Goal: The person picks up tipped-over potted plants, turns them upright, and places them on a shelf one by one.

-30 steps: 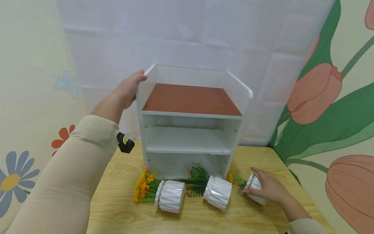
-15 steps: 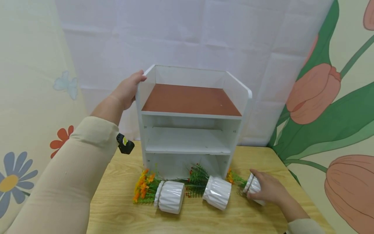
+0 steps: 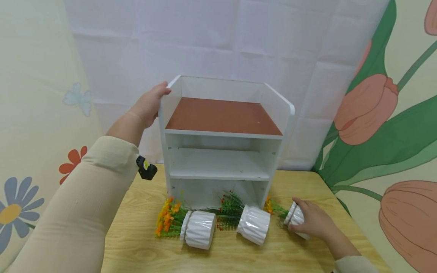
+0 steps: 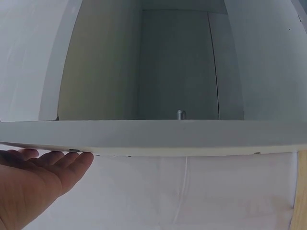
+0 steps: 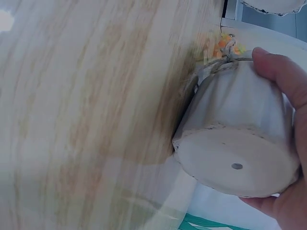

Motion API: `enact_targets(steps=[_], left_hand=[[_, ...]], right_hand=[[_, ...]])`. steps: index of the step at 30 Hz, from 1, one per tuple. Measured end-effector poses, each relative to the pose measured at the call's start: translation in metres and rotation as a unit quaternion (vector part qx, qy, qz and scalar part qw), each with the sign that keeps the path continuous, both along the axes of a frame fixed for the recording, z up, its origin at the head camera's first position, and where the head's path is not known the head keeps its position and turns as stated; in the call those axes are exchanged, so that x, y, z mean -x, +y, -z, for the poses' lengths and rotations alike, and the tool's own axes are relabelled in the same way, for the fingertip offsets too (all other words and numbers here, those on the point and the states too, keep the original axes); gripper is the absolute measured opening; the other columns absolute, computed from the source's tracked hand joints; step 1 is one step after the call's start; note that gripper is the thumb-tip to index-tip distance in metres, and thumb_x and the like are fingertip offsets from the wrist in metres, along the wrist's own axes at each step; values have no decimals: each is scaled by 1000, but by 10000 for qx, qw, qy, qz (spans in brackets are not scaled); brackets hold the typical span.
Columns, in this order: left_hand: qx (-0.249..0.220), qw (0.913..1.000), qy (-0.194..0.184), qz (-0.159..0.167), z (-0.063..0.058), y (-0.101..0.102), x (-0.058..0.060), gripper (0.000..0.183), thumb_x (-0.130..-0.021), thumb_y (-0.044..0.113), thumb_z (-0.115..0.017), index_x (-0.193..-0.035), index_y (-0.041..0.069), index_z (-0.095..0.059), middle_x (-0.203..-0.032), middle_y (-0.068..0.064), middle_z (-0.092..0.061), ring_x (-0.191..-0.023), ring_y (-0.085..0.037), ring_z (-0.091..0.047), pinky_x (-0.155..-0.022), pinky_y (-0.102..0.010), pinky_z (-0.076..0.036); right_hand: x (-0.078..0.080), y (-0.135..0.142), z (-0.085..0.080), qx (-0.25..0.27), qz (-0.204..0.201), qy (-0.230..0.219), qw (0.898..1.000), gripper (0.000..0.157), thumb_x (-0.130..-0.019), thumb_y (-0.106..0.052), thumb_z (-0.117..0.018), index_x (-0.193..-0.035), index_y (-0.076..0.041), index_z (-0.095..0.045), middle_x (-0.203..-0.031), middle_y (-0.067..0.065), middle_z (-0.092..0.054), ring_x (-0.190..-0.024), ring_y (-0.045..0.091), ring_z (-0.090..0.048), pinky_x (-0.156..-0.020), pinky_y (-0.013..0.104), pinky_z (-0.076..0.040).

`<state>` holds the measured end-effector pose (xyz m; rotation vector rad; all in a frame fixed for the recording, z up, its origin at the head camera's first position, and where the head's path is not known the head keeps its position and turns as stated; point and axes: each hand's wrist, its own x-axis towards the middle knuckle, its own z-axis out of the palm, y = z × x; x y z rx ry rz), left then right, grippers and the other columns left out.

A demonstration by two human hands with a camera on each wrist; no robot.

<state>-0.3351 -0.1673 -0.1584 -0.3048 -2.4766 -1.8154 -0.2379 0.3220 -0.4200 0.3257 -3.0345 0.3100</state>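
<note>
A white shelf unit (image 3: 218, 173) with a brown top board (image 3: 223, 115) stands upright on the table. My left hand (image 3: 149, 104) grips the upper edge of its left side panel, thumb over the top; in the left wrist view the fingers (image 4: 72, 167) lie along the panel's outer face. At the right, my right hand (image 3: 315, 220) holds a white ribbed flowerpot (image 3: 296, 218) lying on its side, its orange flowers pointing toward the shelf. In the right wrist view, thumb and fingers span the pot (image 5: 230, 100), whose base with a small hole faces the camera.
Two more white flowerpots lie tipped over before the shelf: the left pot (image 3: 199, 229) with orange flowers, the middle pot (image 3: 254, 224) with red-dotted greenery. A white cloth (image 3: 218, 41) hangs behind the wooden table (image 3: 143, 250). A flower-painted wall (image 3: 409, 151) borders the right side.
My right hand has shifted slightly on the flowerpot, its thumb moving a little to the right and covering more of it. The left hand and the shelf stay where they were.
</note>
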Motion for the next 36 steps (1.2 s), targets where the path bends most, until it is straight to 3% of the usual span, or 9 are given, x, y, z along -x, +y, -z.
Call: enact_targets(steps=[4,28,36], left_hand=[[41,10000,67,-14,0,0,-1,63,-103,41,-24,-159,27,2,-162,-7,-18,-117,-13,-39,-108,-37,-30],[-64,10000,43,-13,0,3,0,62,-103,40,-24,-159,27,1,-165,-3,-13,-127,-17,-33,-114,-40,-27],[-84,9999,51,33,0,1,0,63,-103,40,-24,-159,26,3,-163,-6,-16,-119,-13,-37,-111,-39,-28]], right_hand=[[-1,-1,0,49,23,70,10000,97,-68,-53,-81,-142,-2,-45,-133,29,-55,-117,49,-53,-90,62,-47],[-1,0,11,547,214,778,9952,95,-67,-51,-83,-139,2,-48,-127,30,-58,-111,46,-57,-85,58,-50],[-1,-1,15,915,249,1084,9896,95,-68,-46,-84,-139,2,-46,-125,30,-58,-109,45,-57,-83,56,-50]])
